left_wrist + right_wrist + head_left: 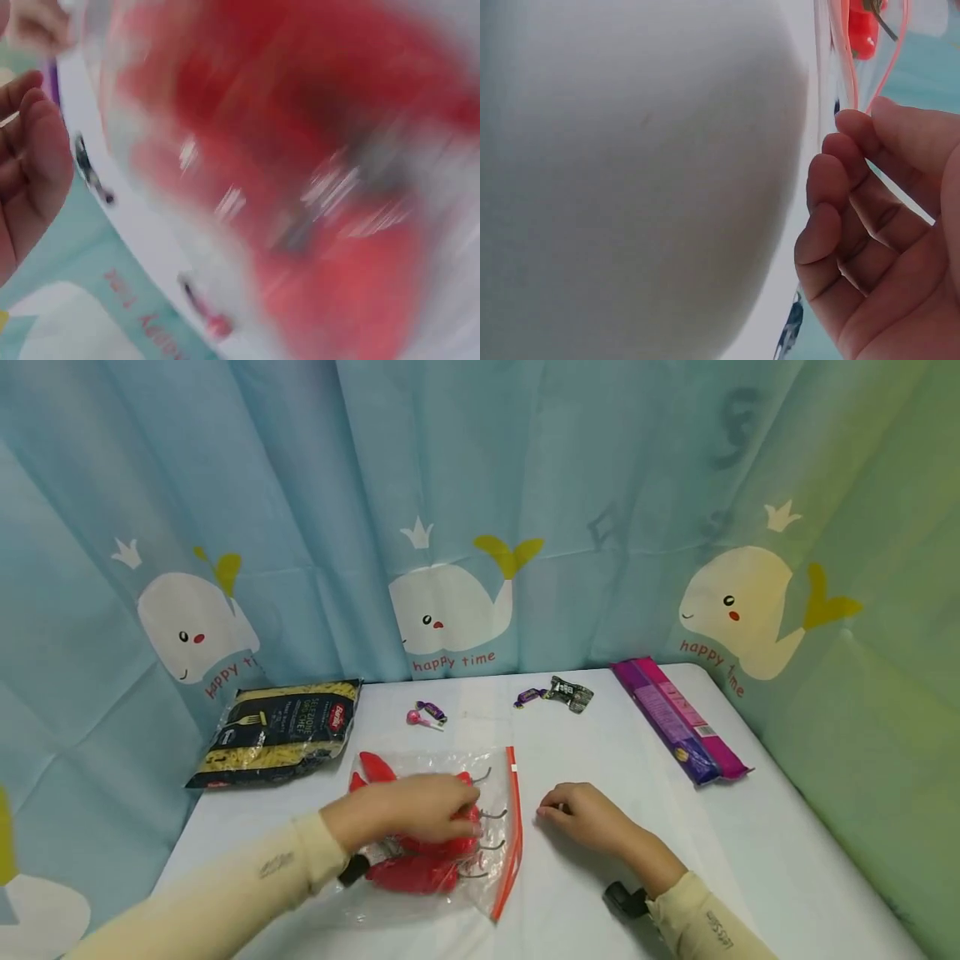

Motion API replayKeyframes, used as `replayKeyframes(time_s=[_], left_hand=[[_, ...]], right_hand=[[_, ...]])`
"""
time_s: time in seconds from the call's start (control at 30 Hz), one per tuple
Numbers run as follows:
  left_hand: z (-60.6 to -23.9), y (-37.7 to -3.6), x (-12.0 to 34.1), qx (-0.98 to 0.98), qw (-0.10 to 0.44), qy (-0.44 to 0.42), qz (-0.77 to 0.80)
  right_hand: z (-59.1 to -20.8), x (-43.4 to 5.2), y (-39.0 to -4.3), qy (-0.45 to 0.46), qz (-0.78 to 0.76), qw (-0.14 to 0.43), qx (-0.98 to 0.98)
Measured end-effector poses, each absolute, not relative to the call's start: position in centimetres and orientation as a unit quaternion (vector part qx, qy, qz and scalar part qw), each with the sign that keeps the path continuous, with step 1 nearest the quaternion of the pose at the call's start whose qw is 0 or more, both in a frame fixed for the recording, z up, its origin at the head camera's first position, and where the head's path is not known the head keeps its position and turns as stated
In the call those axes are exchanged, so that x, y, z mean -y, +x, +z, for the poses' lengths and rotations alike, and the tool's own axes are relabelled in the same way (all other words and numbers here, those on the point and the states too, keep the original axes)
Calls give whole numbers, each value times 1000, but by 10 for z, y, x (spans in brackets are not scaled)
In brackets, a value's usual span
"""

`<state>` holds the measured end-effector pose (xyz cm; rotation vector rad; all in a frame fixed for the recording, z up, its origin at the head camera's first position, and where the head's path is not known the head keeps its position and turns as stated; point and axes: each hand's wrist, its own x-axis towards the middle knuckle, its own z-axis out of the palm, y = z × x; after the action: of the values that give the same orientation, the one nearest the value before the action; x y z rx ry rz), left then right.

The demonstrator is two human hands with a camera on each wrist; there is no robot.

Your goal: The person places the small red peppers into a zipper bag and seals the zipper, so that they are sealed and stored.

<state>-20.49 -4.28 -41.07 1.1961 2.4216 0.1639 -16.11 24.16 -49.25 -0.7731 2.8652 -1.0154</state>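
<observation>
A clear zip bag [495, 893] with a red-orange seal strip lies on the white table. Several red peppers [416, 875] with thin dark stems are inside it. My left hand [431, 806] is over the middle of the bag; its fingers look loosely bent in the left wrist view, where the red peppers [352, 277] are blurred. Whether it touches the plastic I cannot tell. To the right of the seal, apart from the bag, my right hand [588, 817] hovers low above the table. Its fingers [829, 180] are relaxed, thumb near the index finger, holding nothing.
A black and yellow pasta bag [281, 735] lies at the back left. Behind the zip bag are a pink lollipop [414, 717] and a purple wrapped candy [431, 711]. Further right sit another purple candy [530, 697], a dark wrapped candy [572, 693] and a purple-pink packet [678, 718].
</observation>
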Motion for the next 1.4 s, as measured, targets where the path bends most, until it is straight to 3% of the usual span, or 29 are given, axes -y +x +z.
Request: replayKeyframes(time_s=[0.17,0.3,0.5,0.87,1.0,1.17,1.4], left_hand=[[-412,-295,2,-886,205,414,41],[-436,-332,-14,-896,253,360,62],[-448,-341,-10,-884,330,308,122],[-458,-328,0,-851,356,332,199],[-458,-328,7,-828,341,347,277],[-429,-325,24,-816,233,363,384],[-359,-283,57,-810,-59,399,426]], right_hand=[[-496,-248,-158,-222,-326,26,-919],[-500,-247,-157,-225,-326,42,-917],[-494,-239,-165,-236,-325,39,-915],[-495,-236,-157,-226,-328,50,-916],[-492,-241,-152,-220,-337,55,-914],[-476,-252,-153,-215,-363,42,-906],[-442,-265,-143,-215,-403,6,-890]])
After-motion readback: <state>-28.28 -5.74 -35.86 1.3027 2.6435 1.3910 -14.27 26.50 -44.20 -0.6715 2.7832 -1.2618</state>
